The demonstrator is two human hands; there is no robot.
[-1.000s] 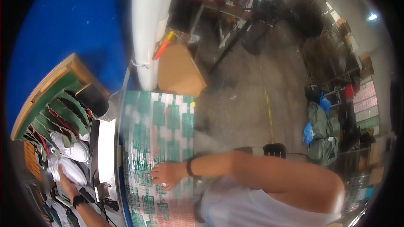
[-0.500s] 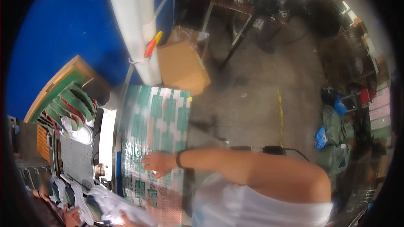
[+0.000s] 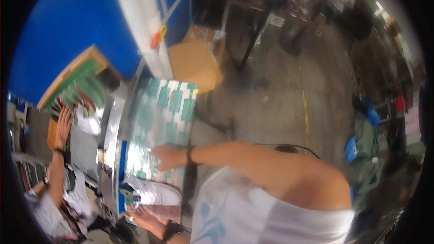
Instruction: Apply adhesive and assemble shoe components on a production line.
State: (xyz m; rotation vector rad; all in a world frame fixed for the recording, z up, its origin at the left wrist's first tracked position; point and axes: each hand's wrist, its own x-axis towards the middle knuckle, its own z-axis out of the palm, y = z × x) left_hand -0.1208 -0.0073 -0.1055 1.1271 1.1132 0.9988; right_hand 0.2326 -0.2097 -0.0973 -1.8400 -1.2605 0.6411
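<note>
I see one shoe (image 3: 158, 194) lying on the wrapped bench (image 3: 156, 122), my left grip (image 3: 141, 219) spread near its heel, while my right grip (image 3: 169, 157) is too blurred to tell. I judge that shoe placed, with a second shoe (image 3: 90, 125) left under the flaps (image 3: 92, 88)

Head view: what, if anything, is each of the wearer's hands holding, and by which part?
Whether the left hand holds the white shoe cannot be told; it is close beside the heel end. The right hand shows nothing held.
</note>
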